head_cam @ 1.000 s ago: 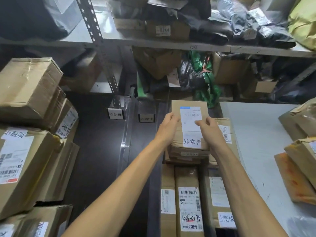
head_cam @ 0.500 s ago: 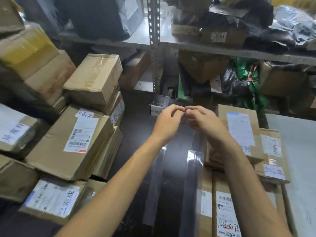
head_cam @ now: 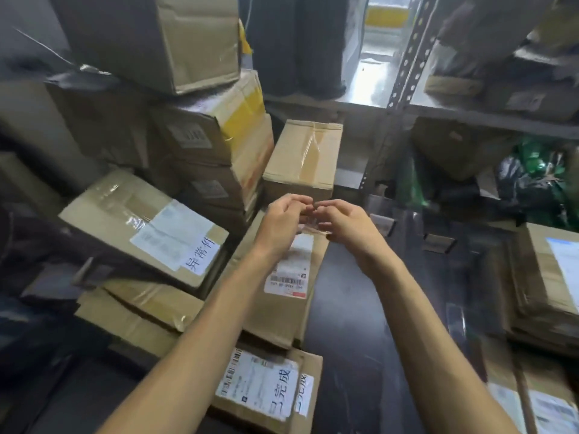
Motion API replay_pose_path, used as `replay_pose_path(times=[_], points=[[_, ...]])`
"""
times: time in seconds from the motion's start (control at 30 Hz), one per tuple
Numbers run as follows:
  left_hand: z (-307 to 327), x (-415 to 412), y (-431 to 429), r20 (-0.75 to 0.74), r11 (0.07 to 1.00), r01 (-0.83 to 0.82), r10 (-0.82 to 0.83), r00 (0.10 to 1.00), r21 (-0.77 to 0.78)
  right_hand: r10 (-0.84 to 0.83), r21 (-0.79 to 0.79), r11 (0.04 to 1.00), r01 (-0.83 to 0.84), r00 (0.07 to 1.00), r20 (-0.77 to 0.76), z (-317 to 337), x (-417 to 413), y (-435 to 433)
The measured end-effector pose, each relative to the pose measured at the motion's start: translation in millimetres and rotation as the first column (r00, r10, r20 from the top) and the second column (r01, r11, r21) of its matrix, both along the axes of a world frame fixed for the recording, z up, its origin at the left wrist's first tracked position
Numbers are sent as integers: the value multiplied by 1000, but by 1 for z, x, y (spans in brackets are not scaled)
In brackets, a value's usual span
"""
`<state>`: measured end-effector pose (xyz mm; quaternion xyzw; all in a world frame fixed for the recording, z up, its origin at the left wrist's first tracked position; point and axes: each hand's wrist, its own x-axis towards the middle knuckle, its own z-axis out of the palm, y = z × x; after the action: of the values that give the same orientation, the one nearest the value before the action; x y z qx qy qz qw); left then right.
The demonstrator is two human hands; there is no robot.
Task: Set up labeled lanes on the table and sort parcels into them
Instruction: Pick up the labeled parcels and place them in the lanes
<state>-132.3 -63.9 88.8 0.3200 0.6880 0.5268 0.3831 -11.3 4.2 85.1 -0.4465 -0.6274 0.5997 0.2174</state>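
The left hand and right hand bring curled fingers together, pinching a small clear strip above the labelled parcel stacked at the counter's left; the strip may fold onto itself, or the piled boxes could slide

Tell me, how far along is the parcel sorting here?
Partly done. The tilted box bears a handwritten 异常件 tag and the bottom box bears 已完成, so some labelling is finished. In hand: the left hand and right hand pinch a small clear piece, perhaps tape, above a barcoded parcel. Left: the stacked boxes behind show no handwritten tags I can see.
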Motion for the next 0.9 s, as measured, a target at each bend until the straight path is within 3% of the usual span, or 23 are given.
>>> replay_pose_path(times=[0.23, 0.33, 0.53, 0.67, 0.9], points=[[-16, -36, 10, 5, 998, -65, 65, 998, 2, -324, 39, 946, 322, 945, 45, -9, -36, 17], [-22, -45, 14, 28, 998, -54, 55, 998, -17, -385, -44, 921, 386, 922, 43, -17, -50, 29], [-29, -52, 21, 42, 999, -13, 16, 999, -50, -371, -337, 873, 352, 928, 9, -30, -64, 45], [-29, -46, 21, 71, 998, -16, 20, 997, -57, -434, -287, 877, 385, 892, -128, -32, -60, 39], [-4, -6, 15, 194, 984, -170, 158, 968, 47, -459, -224, 884, 409, 848, -265, -11, 12, 21]])
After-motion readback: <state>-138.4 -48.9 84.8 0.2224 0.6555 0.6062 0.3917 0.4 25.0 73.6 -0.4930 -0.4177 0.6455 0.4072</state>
